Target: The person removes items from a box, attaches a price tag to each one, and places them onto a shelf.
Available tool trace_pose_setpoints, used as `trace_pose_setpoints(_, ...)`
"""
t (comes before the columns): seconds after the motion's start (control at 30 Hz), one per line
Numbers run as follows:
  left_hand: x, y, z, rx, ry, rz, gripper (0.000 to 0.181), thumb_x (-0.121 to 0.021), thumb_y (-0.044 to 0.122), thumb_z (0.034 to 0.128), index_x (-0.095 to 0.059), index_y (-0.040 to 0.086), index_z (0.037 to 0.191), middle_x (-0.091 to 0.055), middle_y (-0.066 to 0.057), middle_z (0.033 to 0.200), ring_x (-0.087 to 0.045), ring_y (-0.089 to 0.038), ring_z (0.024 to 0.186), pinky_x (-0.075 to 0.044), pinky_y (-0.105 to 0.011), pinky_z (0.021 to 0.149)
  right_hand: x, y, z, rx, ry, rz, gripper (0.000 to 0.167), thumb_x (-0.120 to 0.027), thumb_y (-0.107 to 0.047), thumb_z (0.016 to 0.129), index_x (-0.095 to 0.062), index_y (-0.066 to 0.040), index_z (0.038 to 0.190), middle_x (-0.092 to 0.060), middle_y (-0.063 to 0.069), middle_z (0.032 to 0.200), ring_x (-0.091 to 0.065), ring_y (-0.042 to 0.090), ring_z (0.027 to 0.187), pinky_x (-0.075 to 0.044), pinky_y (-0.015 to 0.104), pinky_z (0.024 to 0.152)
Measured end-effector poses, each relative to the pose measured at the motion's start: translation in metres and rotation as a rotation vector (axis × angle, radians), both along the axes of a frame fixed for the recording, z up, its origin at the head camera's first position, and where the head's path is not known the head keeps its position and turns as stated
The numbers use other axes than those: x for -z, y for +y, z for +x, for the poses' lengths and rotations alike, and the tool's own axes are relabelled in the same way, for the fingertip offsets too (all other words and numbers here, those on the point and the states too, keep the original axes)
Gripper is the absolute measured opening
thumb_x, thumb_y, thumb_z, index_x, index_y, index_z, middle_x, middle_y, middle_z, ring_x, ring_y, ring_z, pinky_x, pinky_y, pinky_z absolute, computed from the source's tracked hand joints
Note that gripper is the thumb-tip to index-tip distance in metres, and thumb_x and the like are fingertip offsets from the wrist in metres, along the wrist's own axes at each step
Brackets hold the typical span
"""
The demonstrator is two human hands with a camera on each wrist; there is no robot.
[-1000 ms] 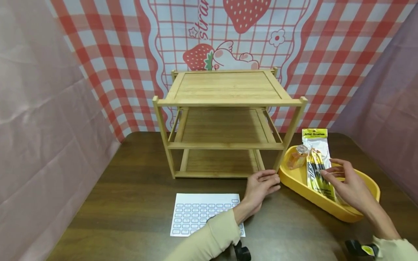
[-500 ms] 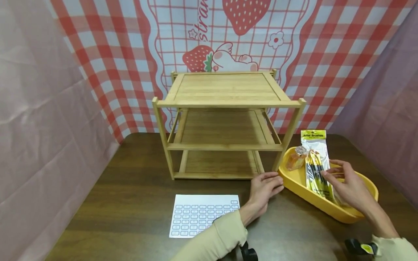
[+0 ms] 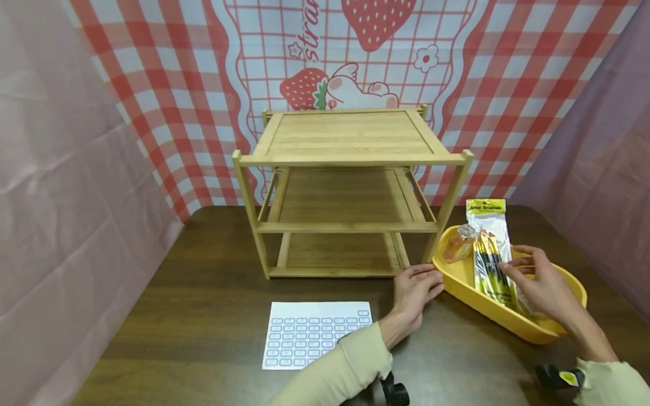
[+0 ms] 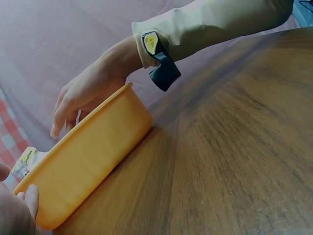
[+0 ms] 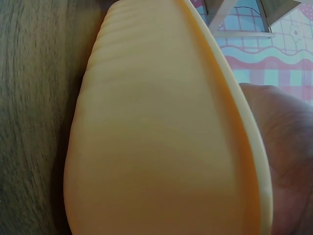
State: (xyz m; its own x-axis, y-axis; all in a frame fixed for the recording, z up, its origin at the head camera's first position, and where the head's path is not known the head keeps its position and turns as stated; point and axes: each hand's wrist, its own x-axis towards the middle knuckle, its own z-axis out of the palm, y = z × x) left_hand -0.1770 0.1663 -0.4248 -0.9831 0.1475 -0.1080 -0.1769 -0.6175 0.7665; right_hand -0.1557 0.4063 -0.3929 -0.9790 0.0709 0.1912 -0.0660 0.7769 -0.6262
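Observation:
A yellow tray [image 3: 487,307] stands at the right of the table. In it lie a pack of artist brushes [image 3: 490,265] and a perfume bottle [image 3: 459,245] with amber liquid. My left hand [image 3: 416,290] is at the tray's near left end; in the left wrist view a finger [image 4: 32,198] rests against the outer wall. Over the tray my right hand [image 3: 545,285] hangs with loosely bent fingers, thumb beside the brush pack, gripping nothing that I can see. Part of the tray's contents is hidden under it. The right wrist view shows mostly the tray's outer wall [image 5: 146,122].
A three-tier wooden rack [image 3: 350,226] stands in the middle, close to the tray's left end. In front of it lies a white sheet of printed labels [image 3: 304,332], partly behind my left sleeve. A checked strawberry cloth [image 3: 203,113] hangs at the back.
My left hand has slid slightly right along the table to the tray's end. The right hand stays over the tray almost unmoved. The head view has shifted a little.

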Motion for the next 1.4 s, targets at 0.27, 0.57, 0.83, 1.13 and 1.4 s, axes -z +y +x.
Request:
trace_pose_setpoints(0.27, 0.000, 0.005, 0.000, -0.030, -0.032, -0.004, 0.020, -0.069, -0.017, 0.0825, -0.067, -0.006, 0.100, -0.067, -0.008, 0.079, -0.065, -0.015, 0.072, -0.061, -0.027, 0.070, -0.001, 0.004, -0.002, 0.012, -0.042, -0.005, 0.066, -0.054, -0.029, 0.109, -0.028, 0.019, 0.145, -0.051, 0.043, 0.124, -0.053, 0.057, 0.109, -0.041, 0.011, 0.065)
trace_pose_setpoints(0.57, 0.000, 0.011, -0.001, -0.087, -0.061, 0.010, 0.020, -0.070, -0.017, 0.0814, -0.066, -0.004, 0.096, -0.065, -0.008, 0.080, -0.064, -0.013, 0.067, -0.061, -0.026, 0.068, -0.002, 0.006, -0.003, 0.028, -0.044, 0.020, 0.065, -0.054, -0.029, 0.109, -0.028, 0.021, 0.142, -0.051, 0.045, 0.124, -0.054, 0.057, 0.109, -0.048, 0.019, 0.068)
trace_pose_setpoints(0.83, -0.001, 0.015, -0.002, -0.159, -0.064, -0.038, 0.017, -0.074, -0.016, 0.0797, -0.067, -0.005, 0.091, -0.064, -0.008, 0.077, -0.062, -0.010, 0.061, -0.060, -0.023, 0.064, -0.002, 0.010, -0.005, 0.040, -0.091, 0.027, 0.062, -0.050, -0.025, 0.110, -0.025, 0.022, 0.143, -0.046, 0.048, 0.127, -0.051, 0.062, 0.111, -0.053, 0.064, 0.083)
trace_pose_setpoints(1.13, -0.006, 0.020, -0.001, -0.187, -0.091, -0.098, 0.014, -0.076, -0.014, 0.0813, -0.069, -0.005, 0.088, -0.068, -0.010, 0.077, -0.066, -0.014, 0.063, -0.062, -0.028, 0.067, 0.001, 0.014, -0.008, 0.014, -0.129, -0.012, 0.066, -0.049, -0.027, 0.111, -0.022, 0.024, 0.143, -0.042, 0.050, 0.129, -0.050, 0.064, 0.114, -0.058, 0.058, 0.081)
trace_pose_setpoints(1.4, -0.004, 0.024, 0.000, -0.230, -0.064, -0.100, 0.015, -0.077, -0.014, 0.0808, -0.068, -0.007, 0.091, -0.065, -0.008, 0.076, -0.063, -0.012, 0.061, -0.061, -0.027, 0.064, 0.002, 0.016, -0.009, 0.005, -0.130, -0.010, 0.066, -0.050, -0.026, 0.110, -0.023, 0.025, 0.143, -0.044, 0.052, 0.127, -0.049, 0.065, 0.114, -0.053, 0.066, 0.086)
